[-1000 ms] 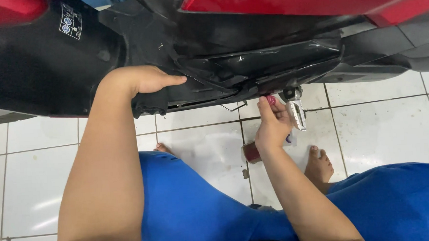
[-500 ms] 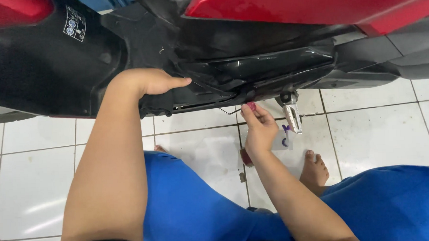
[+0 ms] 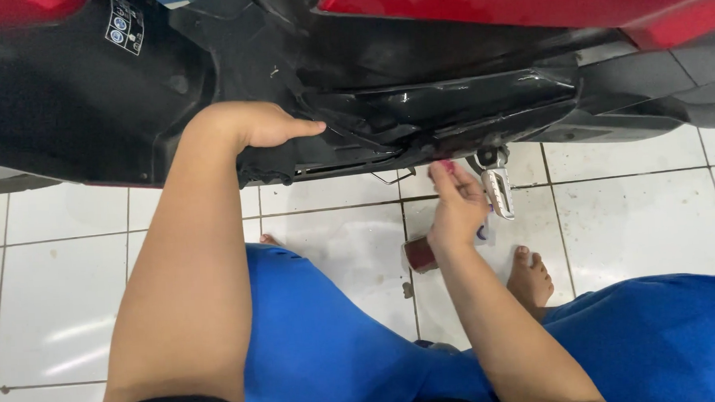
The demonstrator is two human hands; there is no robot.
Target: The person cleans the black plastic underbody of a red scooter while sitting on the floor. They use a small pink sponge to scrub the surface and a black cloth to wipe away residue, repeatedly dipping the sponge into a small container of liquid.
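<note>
Now | left hand (image 3: 254, 125) grips black panel (image 3: 418, 114), lengthwise left-right | right hand (image 3: 454, 209) pinches red-handled tool (image 3: 446, 167), upright

Left hand (image 3: 258, 125) on underside panel (image 3: 418, 110); right hand (image 3: 456, 205) just left of footpeg (image 3: 498, 191), above floor (image 3: 631, 205).

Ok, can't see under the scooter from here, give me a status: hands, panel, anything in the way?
Left hand gripping black lower panel edge. Right hand pinching a small red-tipped tool beneath it. Metal footpeg hangs beside right hand.
</note>
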